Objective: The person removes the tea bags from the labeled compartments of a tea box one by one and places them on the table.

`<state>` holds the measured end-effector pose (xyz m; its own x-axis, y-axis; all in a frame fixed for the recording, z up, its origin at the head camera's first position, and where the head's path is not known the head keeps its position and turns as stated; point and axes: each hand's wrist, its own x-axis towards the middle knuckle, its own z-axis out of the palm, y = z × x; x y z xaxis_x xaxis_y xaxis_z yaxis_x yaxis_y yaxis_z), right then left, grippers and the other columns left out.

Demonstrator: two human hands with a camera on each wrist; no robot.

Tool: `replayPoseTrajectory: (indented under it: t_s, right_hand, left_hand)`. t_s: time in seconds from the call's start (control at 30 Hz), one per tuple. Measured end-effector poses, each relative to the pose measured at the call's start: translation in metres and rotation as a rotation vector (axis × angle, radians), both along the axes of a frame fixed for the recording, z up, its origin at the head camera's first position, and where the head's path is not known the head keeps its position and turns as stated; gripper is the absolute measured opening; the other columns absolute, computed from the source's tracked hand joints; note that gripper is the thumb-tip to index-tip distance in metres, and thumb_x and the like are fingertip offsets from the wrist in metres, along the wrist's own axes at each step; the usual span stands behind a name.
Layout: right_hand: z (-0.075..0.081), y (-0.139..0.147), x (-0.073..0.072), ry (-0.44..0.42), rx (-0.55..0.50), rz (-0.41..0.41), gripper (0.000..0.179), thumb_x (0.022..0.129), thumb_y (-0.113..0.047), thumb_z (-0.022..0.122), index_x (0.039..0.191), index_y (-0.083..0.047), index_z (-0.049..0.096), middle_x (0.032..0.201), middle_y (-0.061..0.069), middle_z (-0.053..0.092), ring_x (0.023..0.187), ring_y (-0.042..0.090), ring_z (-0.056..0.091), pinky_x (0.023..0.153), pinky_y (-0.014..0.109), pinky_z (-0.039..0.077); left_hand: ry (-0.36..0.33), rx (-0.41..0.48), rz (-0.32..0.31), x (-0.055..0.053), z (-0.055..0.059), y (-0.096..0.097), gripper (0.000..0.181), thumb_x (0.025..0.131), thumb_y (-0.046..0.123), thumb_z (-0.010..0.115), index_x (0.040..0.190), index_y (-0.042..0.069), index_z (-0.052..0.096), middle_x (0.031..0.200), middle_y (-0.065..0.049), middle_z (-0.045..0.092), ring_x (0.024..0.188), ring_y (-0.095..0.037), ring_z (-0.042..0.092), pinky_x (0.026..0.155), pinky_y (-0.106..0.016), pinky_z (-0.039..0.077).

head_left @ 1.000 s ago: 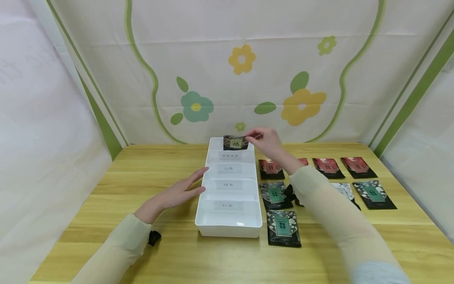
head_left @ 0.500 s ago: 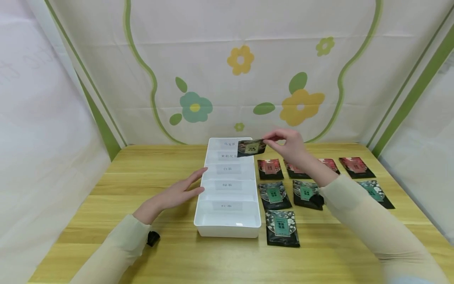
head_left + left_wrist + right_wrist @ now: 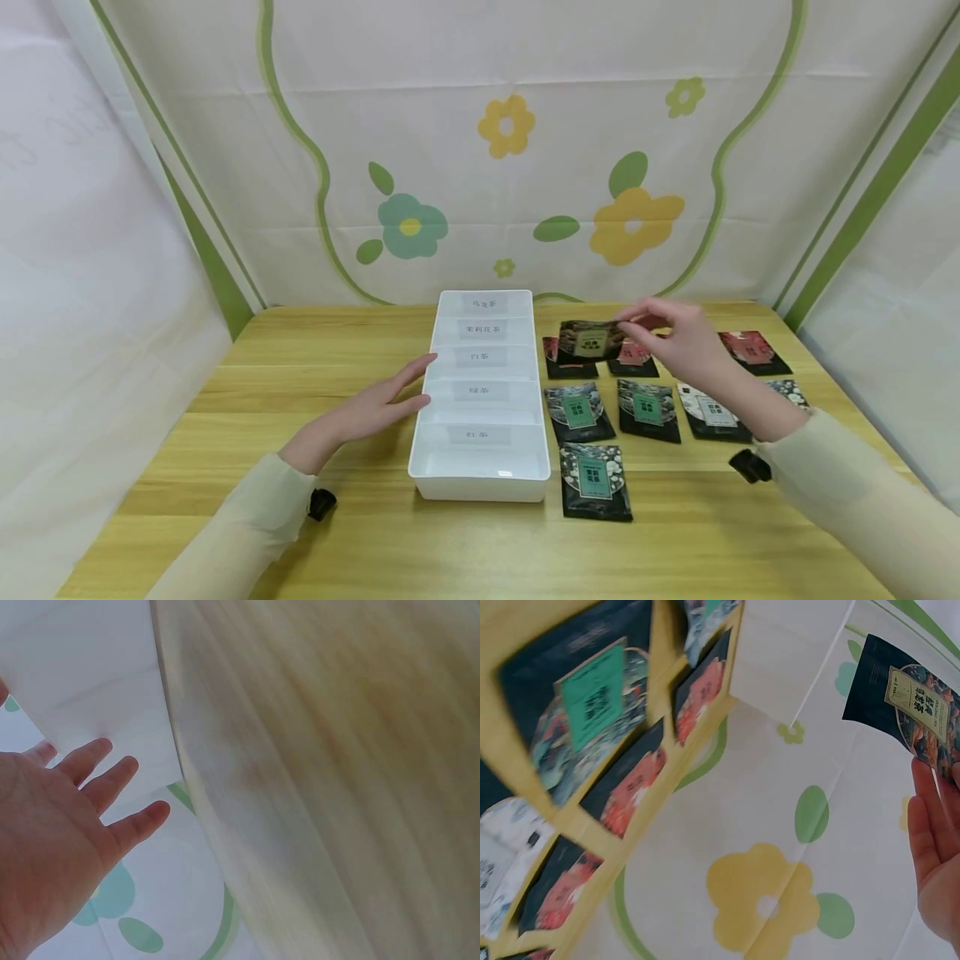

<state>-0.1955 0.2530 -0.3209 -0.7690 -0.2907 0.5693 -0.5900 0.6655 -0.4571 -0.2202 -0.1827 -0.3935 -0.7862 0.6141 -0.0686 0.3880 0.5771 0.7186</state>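
Observation:
My right hand pinches a dark tea sachet with a gold label by its right edge. It hangs above the red-labelled sachets, right of the white divided box. In the right wrist view the same sachet tilts between fingertips and thumb. My left hand has its fingers spread and touches the box's left side; the left wrist view shows those straight fingers by the white wall. Each compartment of the box bears a paper label, and I see no sachets in them.
Right of the box lie red-labelled sachets in a back row. Before them are green-labelled sachets, a white-labelled one and a jasmine sachet nearest me. A flowered cloth stands behind the wooden table.
My right hand has carried the gold-labelled sachet from over the box's far compartment rightward and toward me, off the box. The left hand has stayed at the box's side.

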Motion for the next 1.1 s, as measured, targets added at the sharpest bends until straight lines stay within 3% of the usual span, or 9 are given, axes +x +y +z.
replayPoseTrajectory:
  t_s: [0.47, 0.67, 0.83, 1.1]
  right_hand:
    - [-0.013, 0.049, 0.048, 0.064, 0.062, -0.078, 0.024, 0.079, 0.009, 0.074, 0.095, -0.009, 0.072, 0.085, 0.005, 0.07, 0.069, -0.002, 0.063, 0.058, 0.013, 0.047]
    - [-0.027, 0.067, 0.065, 0.006, 0.015, -0.064, 0.021, 0.083, 0.005, 0.073, 0.098, -0.009, 0.072, 0.084, 0.002, 0.07, 0.07, -0.006, 0.063, 0.054, 0.013, 0.046]
    - [-0.036, 0.076, 0.073, -0.02, -0.014, -0.04, 0.033, 0.076, 0.016, 0.072, 0.1, -0.007, 0.071, 0.084, -0.005, 0.07, 0.068, -0.005, 0.063, 0.05, 0.014, 0.044]
    - [-0.046, 0.086, 0.079, -0.087, 0.027, -0.023, 0.034, 0.077, 0.017, 0.071, 0.101, -0.006, 0.071, 0.086, 0.001, 0.071, 0.072, -0.004, 0.065, 0.055, 0.014, 0.05]
  left_hand:
    - [-0.004, 0.013, -0.005, 0.001, 0.001, -0.001, 0.067, 0.1, 0.048, 0.048, 0.156, 0.036, 0.013, 0.159, 0.0, 0.021, 0.143, -0.024, 0.024, 0.11, -0.055, 0.022]
    - [0.0, 0.0, -0.002, 0.002, 0.002, 0.0, 0.068, 0.1, 0.049, 0.048, 0.156, 0.036, 0.013, 0.158, -0.002, 0.022, 0.142, -0.026, 0.025, 0.11, -0.056, 0.023]
    - [0.008, -0.01, -0.001, 0.001, 0.001, 0.001, 0.068, 0.1, 0.05, 0.048, 0.156, 0.035, 0.013, 0.158, -0.005, 0.023, 0.142, -0.029, 0.027, 0.109, -0.057, 0.023]
    - [0.003, -0.004, -0.003, 0.002, 0.002, 0.002, 0.068, 0.1, 0.049, 0.047, 0.156, 0.034, 0.013, 0.158, -0.004, 0.022, 0.142, -0.028, 0.025, 0.11, -0.056, 0.023]
